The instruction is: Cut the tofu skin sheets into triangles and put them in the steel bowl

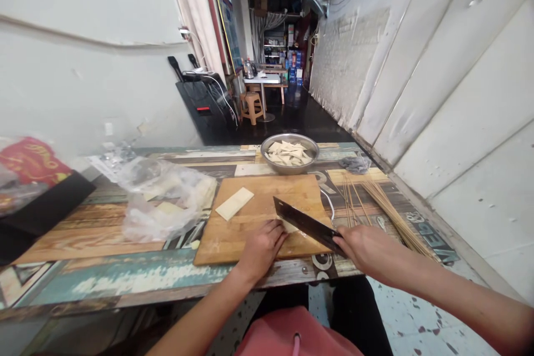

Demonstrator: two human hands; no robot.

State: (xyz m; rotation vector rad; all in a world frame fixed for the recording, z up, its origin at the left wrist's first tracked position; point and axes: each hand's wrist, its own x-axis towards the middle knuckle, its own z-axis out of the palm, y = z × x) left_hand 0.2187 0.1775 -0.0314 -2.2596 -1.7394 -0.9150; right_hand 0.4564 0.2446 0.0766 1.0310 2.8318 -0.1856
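Note:
My right hand (359, 247) is wrapped round the handle of a dark cleaver (306, 223), whose blade slants up to the left over the wooden cutting board (258, 194). Under and beside the blade lies a pale piece of tofu sheet (288, 226), partly hidden. My left hand (263, 246) presses down at the left of that piece with bent fingers, close to the blade. Another pale rectangular tofu sheet (235, 203) lies flat on the board's left half. Behind the board, a steel bowl (289, 168) holds many cut pale pieces.
Clear plastic bags (167, 194) with pale sheets lie left of the board. Thin wooden skewers (396, 217) and a grey crumpled bag (355, 164) are at the right. A black box (45, 217) holding a red package stands far left. The wall (471, 139) runs along the right.

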